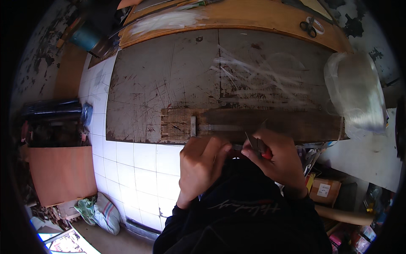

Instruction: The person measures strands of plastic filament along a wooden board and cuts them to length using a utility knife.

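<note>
Grey and scuffed, a table (144, 76) bears a wooden board (176, 117) along its near edge, probably placed there for easy reach. A clear plastic coil (358, 93) sits at the right end; loose strips (270, 78) lie beyond the board, apparently clear of the work. The left hand (202, 160) bunches its fingers at the board's near edge; whether they pinch anything cannot be told. Just beside, the right hand (277, 155) wraps a red-handled knife (266, 153), blade angled away from the body, seemingly for control.
</note>
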### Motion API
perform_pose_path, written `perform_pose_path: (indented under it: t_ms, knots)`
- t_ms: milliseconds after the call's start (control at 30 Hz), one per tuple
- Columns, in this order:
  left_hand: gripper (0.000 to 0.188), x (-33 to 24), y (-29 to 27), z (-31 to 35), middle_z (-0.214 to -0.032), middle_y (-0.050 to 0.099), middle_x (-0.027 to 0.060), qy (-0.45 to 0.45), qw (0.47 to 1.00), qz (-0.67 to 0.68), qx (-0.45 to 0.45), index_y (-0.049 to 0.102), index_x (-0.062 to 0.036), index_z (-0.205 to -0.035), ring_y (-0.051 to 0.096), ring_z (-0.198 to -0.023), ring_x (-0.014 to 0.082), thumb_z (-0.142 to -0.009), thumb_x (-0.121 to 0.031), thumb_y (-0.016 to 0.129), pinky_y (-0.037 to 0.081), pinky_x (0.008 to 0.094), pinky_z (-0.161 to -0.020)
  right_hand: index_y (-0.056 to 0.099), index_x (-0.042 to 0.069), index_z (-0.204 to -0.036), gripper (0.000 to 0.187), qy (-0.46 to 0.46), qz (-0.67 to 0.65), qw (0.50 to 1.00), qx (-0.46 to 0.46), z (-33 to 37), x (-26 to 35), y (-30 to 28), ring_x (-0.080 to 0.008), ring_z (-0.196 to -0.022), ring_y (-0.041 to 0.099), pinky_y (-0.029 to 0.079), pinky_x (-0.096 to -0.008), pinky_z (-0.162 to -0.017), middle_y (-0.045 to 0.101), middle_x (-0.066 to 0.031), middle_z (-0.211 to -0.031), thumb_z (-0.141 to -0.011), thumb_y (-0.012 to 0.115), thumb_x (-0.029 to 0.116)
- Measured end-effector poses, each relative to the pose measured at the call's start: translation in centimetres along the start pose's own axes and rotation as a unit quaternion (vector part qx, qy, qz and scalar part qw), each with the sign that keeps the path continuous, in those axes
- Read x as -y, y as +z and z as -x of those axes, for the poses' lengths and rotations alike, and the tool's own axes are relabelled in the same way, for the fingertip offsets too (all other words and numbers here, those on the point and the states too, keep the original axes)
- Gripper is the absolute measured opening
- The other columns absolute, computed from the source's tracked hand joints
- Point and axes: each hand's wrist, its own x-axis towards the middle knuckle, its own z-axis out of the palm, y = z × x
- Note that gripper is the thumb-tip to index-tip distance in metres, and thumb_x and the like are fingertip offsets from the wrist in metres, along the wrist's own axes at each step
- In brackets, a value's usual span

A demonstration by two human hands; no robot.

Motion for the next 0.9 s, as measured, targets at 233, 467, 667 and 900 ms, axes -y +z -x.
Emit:
perform_pose_path:
  t_ms: [233, 467, 667, 900]
  knots:
    - [0.009, 4.4, 0.0, 1.5, -0.082, 0.06, 0.0033, -0.137, 0.962, -0.123, -0.201, 0.062, -0.0067, -0.087, 0.055, -0.076, 0.0193, -0.078, -0.003, 0.061, 0.036, 0.0308, -0.075, 0.062, 0.002, -0.081, 0.015, 0.013, -0.01, 0.999, -0.052, -3.3, -1.0, 3.8, -0.0075, -0.041, 0.034, 0.027, -0.0261, -0.043, 0.039, -0.0033, -0.047, -0.079, 0.065, 0.017]
    - [0.017, 5.5, 0.5, 2.4, -0.099, 0.054, 0.0009, -0.109, 0.964, -0.163, -0.179, 0.064, -0.0135, -0.086, 0.049, -0.093, 0.0196, -0.071, -0.007, 0.068, 0.032, 0.0355, -0.084, 0.062, 0.0, -0.081, 0.015, 0.034, 0.018, 0.999, -0.01, -4.8, -0.5, 5.0, -0.0135, -0.041, 0.045, 0.034, -0.0271, -0.044, 0.052, -0.0082, -0.051, -0.079, 0.062, 0.016]
    - [0.023, 6.1, 1.1, 2.4, -0.102, 0.054, 0.0008, -0.093, 0.964, -0.171, -0.178, 0.063, -0.0161, -0.088, 0.049, -0.094, 0.019, -0.068, -0.006, 0.068, 0.029, 0.037, -0.083, 0.061, -0.001, -0.08, 0.016, 0.082, 0.026, 0.996, 0.037, -5.6, -0.2, 5.1, -0.024, -0.051, 0.058, 0.043, -0.0306, -0.052, 0.061, -0.0126, -0.064, -0.078, 0.061, 0.016]
    - [0.027, 6.2, 1.2, 2.4, -0.101, 0.054, -0.0006, -0.089, 0.967, -0.161, -0.178, 0.061, -0.0164, -0.088, 0.05, -0.092, 0.0173, -0.065, -0.003, 0.068, 0.026, 0.0366, -0.084, 0.06, -0.001, -0.078, 0.018, 0.091, 0.046, 0.994, 0.047, -5.9, -0.1, 5.2, -0.0292, -0.054, 0.059, 0.044, -0.0338, -0.053, 0.059, -0.0141, -0.061, -0.079, 0.061, 0.017]
